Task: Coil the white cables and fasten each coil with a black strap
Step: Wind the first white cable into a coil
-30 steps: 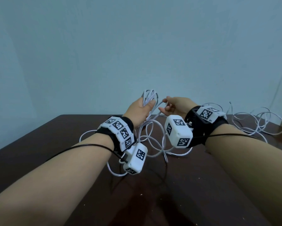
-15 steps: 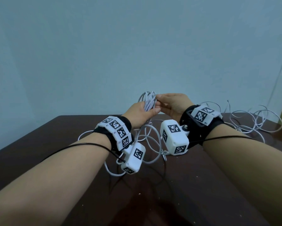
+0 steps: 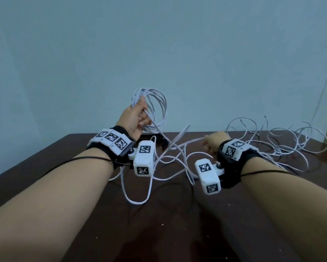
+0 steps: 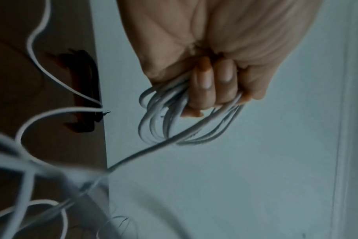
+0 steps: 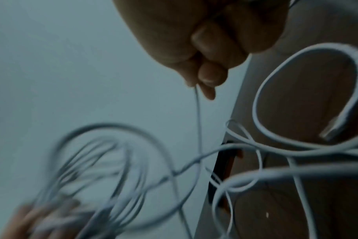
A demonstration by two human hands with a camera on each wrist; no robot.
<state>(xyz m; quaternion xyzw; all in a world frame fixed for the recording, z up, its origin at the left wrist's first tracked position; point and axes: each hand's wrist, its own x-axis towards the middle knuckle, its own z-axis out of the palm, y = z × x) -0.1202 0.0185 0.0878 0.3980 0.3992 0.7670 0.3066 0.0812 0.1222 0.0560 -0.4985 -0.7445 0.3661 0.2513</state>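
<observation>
- I see my left hand (image 3: 133, 120) raised above the table (image 3: 45, 167), its fingers (image 4: 202, 87) curled tight round a bundle of white cable loops (image 3: 157, 110); the coil (image 4: 164, 122) fans out past the fingertips.
- My right hand (image 3: 212, 143) sits lower, just over the table's far side, thumb and fingers (image 5: 212, 76) pinched narrow on a single strand of the same white cable (image 5: 198, 121).
- That strand runs from the pinch across to the coil in the left fingers.
- Slack cable (image 3: 138, 186) hangs from both hands and lies in loose loops on the table beneath the wrists.
- Another tangle of white cable (image 3: 283, 146) lies on the table beyond the right hand.
- A black strap (image 3: 159, 139) lies on the table's far edge, below the left fingers, untouched.
</observation>
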